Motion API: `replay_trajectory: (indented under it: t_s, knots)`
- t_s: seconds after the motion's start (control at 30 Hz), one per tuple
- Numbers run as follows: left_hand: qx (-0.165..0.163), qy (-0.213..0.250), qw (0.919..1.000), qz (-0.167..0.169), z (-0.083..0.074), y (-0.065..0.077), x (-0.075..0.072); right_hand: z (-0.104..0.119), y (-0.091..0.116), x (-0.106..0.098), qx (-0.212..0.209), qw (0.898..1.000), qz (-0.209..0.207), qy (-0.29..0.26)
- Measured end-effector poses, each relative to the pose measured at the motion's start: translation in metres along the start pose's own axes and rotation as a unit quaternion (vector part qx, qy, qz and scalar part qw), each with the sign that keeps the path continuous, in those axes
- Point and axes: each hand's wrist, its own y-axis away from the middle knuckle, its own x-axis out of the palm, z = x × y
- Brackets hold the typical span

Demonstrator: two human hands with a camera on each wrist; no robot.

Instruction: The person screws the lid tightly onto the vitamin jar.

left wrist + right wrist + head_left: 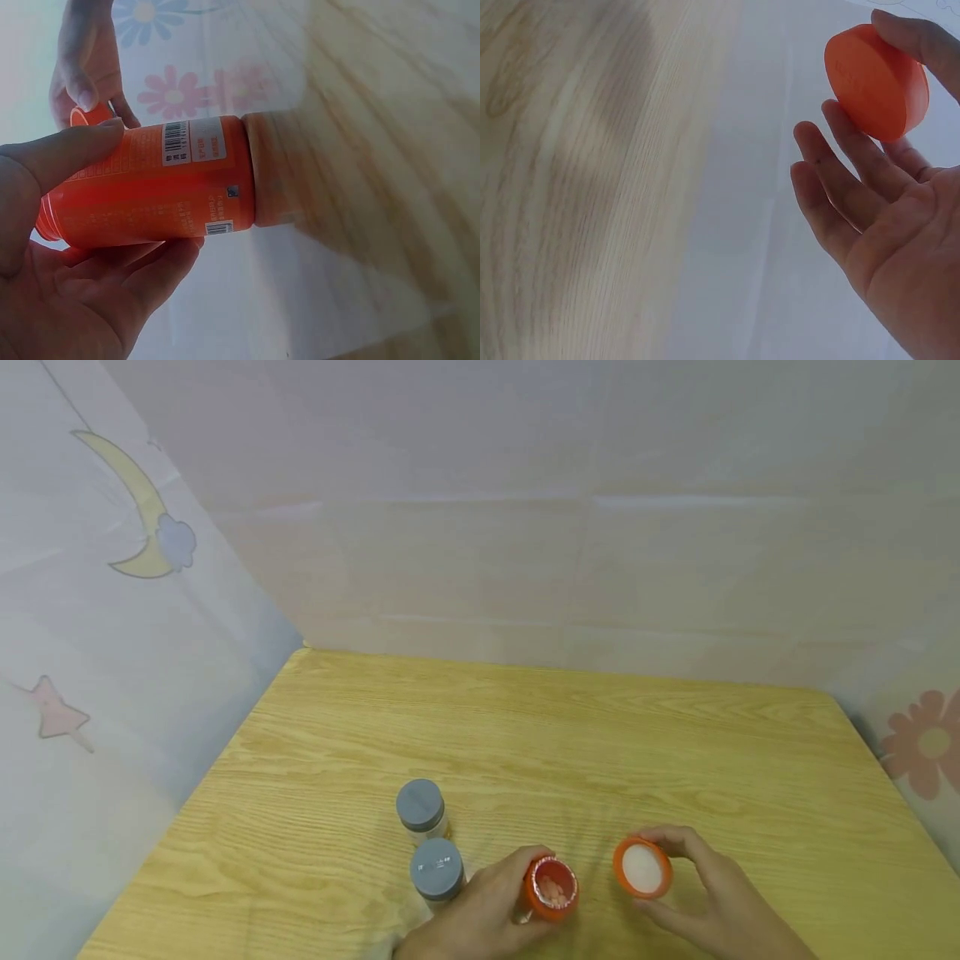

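An orange pill bottle [551, 887] stands uncapped near the table's front, its mouth facing up and several pale pink tablets visible inside. My left hand [487, 906] grips it around the side. Printed text and a barcode show on the bottle [172, 180] in the left wrist view, where its base meets the tabletop. To the right, my right hand [708, 889] pinches an orange cap [642, 867] by its rim, above the table. The cap's white inner face is turned to the head camera. In the right wrist view its orange outer face [866, 82] shows.
Left of the bottle stand two jars with grey lids, one jar [437, 868] beside my left hand and the other jar [421, 807] just behind it. The wooden table [525, 718] ends at a pale wall covering [480, 568] at the back and sides.
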Motion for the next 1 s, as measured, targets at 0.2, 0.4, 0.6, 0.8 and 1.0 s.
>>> replay_trajectory:
  t_s: [0.2,0.4,0.6,0.8,1.0]
  knots:
    - [-0.003,0.010,0.9999,0.001,0.001,0.000,0.000,0.002,0.000,-0.002,0.019,1.000,0.013,0.017]
    - [-0.017,0.027,0.9994,0.014,0.002,0.001,-0.001,0.010,-0.004,-0.004,0.038,0.999,0.027,0.027]
    - [-0.026,0.051,0.9979,0.029,0.003,0.001,-0.002,0.014,-0.008,-0.003,0.020,0.999,0.033,0.015]
    - [-0.021,0.054,0.9977,0.036,0.003,0.000,-0.003,0.013,-0.010,0.001,-0.025,0.999,0.032,0.005]
    - [-0.015,0.054,0.9979,0.033,0.004,0.000,-0.003,0.013,-0.011,0.004,-0.022,0.999,0.026,0.022]
